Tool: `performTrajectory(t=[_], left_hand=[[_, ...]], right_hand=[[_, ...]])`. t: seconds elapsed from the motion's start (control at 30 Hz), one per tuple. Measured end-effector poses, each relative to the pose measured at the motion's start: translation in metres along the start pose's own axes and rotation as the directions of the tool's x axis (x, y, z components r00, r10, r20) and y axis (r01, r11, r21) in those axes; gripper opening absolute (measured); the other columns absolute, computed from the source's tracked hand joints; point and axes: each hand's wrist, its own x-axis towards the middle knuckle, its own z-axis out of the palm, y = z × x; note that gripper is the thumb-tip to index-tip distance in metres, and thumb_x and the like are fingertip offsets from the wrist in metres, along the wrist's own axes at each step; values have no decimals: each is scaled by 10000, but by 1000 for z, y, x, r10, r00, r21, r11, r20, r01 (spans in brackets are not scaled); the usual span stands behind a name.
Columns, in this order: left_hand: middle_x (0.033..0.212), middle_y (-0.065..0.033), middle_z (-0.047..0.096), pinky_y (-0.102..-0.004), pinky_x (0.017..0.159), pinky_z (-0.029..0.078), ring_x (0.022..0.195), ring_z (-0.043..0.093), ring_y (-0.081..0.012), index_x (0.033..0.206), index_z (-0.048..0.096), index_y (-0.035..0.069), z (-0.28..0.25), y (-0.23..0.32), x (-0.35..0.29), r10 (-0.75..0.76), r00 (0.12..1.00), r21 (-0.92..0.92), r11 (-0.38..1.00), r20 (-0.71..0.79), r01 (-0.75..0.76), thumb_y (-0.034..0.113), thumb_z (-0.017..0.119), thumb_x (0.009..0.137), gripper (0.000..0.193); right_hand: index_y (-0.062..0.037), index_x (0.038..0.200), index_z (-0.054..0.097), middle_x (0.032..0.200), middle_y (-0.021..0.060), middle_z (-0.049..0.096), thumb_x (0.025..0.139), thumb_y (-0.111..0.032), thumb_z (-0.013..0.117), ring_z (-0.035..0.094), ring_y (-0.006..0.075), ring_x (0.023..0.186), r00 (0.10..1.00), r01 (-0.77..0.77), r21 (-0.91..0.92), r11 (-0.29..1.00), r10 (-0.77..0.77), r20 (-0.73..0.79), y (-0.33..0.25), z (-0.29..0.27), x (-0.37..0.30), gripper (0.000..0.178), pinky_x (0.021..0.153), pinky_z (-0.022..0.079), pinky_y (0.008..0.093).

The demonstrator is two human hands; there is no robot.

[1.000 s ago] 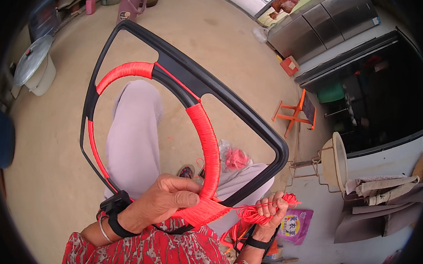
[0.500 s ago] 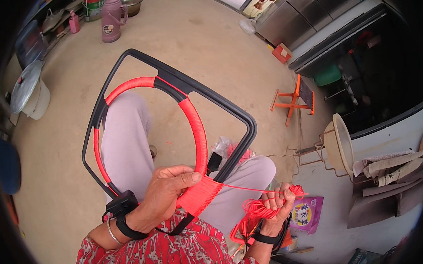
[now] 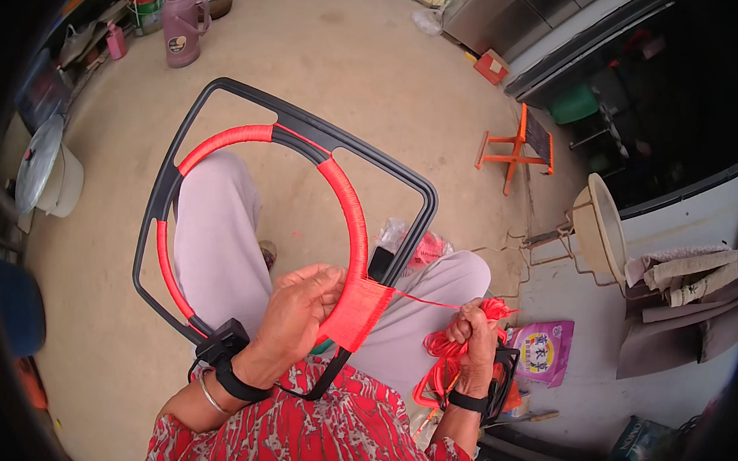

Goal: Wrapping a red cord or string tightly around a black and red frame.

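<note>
A black rounded-square frame [image 3: 386, 168] with a ring inside it rests tilted over my lap. Red cord is wound tightly around much of the ring [image 3: 354, 217], and a broad wrapped patch [image 3: 360, 314] covers its near right part. My left hand [image 3: 298, 308] is closed at the ring's inner edge, thumb and fingers bunched beside the wrapped patch; its fingertips are partly hidden. From the patch, a strand runs right to a bundle of red cord [image 3: 446, 347], around which my right hand [image 3: 475, 338] is clenched. Loops of the bundle hang below that fist.
A black box [image 3: 222, 341] is at my left wrist. An orange folding stool [image 3: 517, 148] stands ahead right, near a basin [image 3: 597, 232] on a wall bracket. A purple bag [image 3: 542, 352] lies right of my right hand. A thermos [image 3: 181, 26] and lidded pot [image 3: 61, 182] stand left.
My left thumb has come off the wrapped patch, and the hand is now at the ring's inner side. The frame has shifted slightly left. My right hand has moved slightly left and up; the strand sags.
</note>
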Motion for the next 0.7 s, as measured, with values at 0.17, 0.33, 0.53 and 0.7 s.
performTrajectory(t=[0.17, 0.33, 0.53, 0.7], left_hand=[[886, -122, 654, -275, 768, 523, 778, 634, -160, 971, 593, -85, 2, -1, -5, 155, 986, 51, 987, -69, -151, 81, 530, 913, 187], [907, -143, 662, -293, 778, 536, 811, 661, -189, 978, 595, -76, 1, -2, -8, 153, 985, 74, 986, -77, -147, 81, 537, 904, 183], [875, -117, 663, -295, 750, 542, 788, 655, -169, 940, 606, -42, 1, 2, -7, 110, 992, 56, 993, -69, -107, 84, 604, 888, 136], [838, -73, 656, -270, 698, 519, 716, 617, -125, 908, 622, -12, -4, 2, -6, 125, 989, 144, 983, -77, -113, 81, 643, 871, 102]], right_hand=[[40, 1072, 593, 618, -21, 470, 830, -140, 661, 384, 57, 476, 954, 230, -753, 617, -294, 50, 6, 40, -4, 309, 450, 323, 237], [32, 1052, 593, 637, -40, 484, 861, -218, 698, 400, 42, 491, 975, 82, -120, 989, -55, 213, 1, 99, -18, 332, 456, 315, 209], [-14, 994, 616, 656, -43, 511, 868, -254, 702, 420, 36, 519, 970, 92, -279, 956, -23, 242, 2, 142, -13, 284, 457, 332, 212], [-34, 923, 595, 667, -45, 513, 862, -275, 714, 418, 30, 533, 976, 114, -326, 939, -44, 215, 1, 151, -20, 275, 457, 328, 213]])
